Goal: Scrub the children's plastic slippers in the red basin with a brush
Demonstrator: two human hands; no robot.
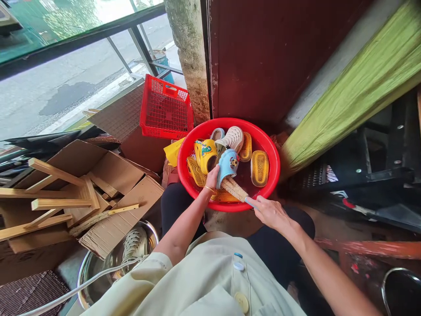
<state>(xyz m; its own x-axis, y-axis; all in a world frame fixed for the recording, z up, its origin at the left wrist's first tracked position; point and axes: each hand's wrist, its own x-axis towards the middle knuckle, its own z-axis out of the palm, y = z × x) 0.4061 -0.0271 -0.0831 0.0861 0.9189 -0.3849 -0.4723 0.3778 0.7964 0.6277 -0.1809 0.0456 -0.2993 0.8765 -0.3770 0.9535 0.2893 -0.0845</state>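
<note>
A light blue clog (227,166) with a cartoon figure on its toe is gripped by my left hand (212,177) over the near side of a red basin (277,163). My right hand (268,213) is closed round the handle of a scrub brush (235,189), whose pale bristles lie against the clog's opening. Beside the blue clog sit a yellow clog (204,151) with a green cartoon figure and a whitish clog (233,138). Yellow-soled footwear (260,168) lies sole up at the basin's right. Other yellow soles are partly hidden.
A red plastic crate (167,107) stands behind the basin at left. Cardboard (121,215) and wooden pieces (62,204) are piled left, above a metal bowl (80,281) holding a pale shoe (135,243). A green curtain (348,96) hangs at right.
</note>
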